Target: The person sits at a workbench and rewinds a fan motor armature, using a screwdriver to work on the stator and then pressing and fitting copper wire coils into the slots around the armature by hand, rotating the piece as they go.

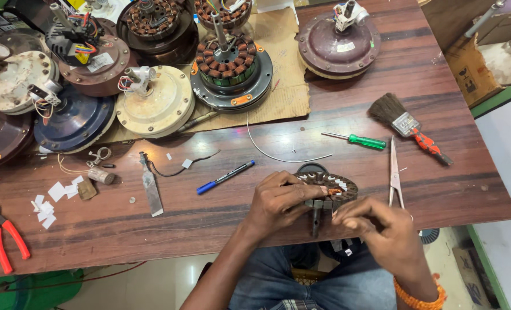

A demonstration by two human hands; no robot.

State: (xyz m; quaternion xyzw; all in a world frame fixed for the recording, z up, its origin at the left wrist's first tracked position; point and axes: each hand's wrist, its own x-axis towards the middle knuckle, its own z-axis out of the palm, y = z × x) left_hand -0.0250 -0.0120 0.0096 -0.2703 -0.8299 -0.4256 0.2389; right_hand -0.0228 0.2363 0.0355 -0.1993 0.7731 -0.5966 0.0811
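A round slotted fan stator (pixel 334 186) with a short shaft rests at the near edge of the wooden table (pixel 267 224). My left hand (pixel 278 201) grips its left side, fingers on the slots where a bit of copper winding shows. My right hand (pixel 382 229) hovers just right of and below the stator, fingertips pinched together as if on a fine wire; the wire itself is too thin to make out.
Scissors (pixel 394 172), a green-handled screwdriver (pixel 361 140) and a brush (pixel 405 121) lie to the right. A blue pen (pixel 225 177), a flat blade (pixel 151 189), paper scraps and red pliers (pixel 5 235) lie to the left. Several fan motors (pixel 155 100) crowd the far side.
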